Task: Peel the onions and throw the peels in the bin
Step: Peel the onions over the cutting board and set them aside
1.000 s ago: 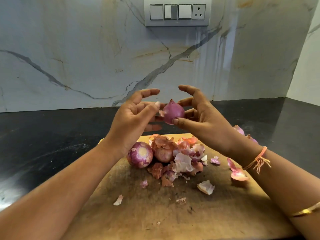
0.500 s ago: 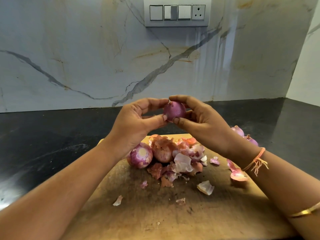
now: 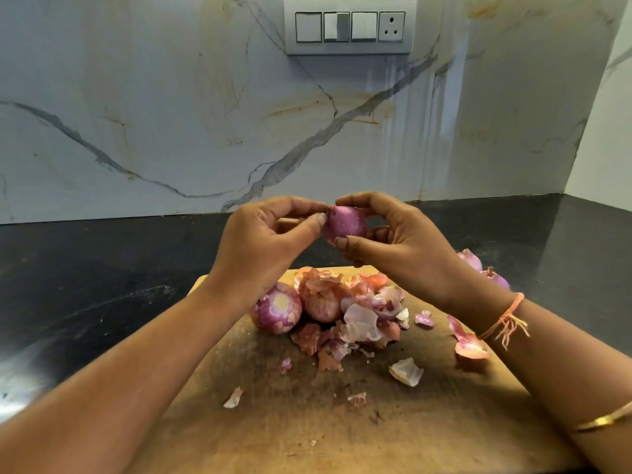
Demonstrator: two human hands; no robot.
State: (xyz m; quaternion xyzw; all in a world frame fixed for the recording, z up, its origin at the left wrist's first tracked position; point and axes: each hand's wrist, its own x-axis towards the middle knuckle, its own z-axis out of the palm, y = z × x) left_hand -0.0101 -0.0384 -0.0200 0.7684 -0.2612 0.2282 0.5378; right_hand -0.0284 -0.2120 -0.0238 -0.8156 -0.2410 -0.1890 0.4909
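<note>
I have the right hand (image 3: pixel 405 242) curled round a small purple onion (image 3: pixel 347 223), held above the board (image 3: pixel 307 425) on the counter (image 3: pixel 102 268). The left hand (image 3: pixel 261 246) pinches the onion's top. Loose peels (image 3: pixel 357 325) lie heaped on the board.

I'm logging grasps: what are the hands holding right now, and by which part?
One small purple onion, held by both hands. The right hand grips its round body between thumb and fingers; the left hand pinches its tip at the upper left end.
</note>
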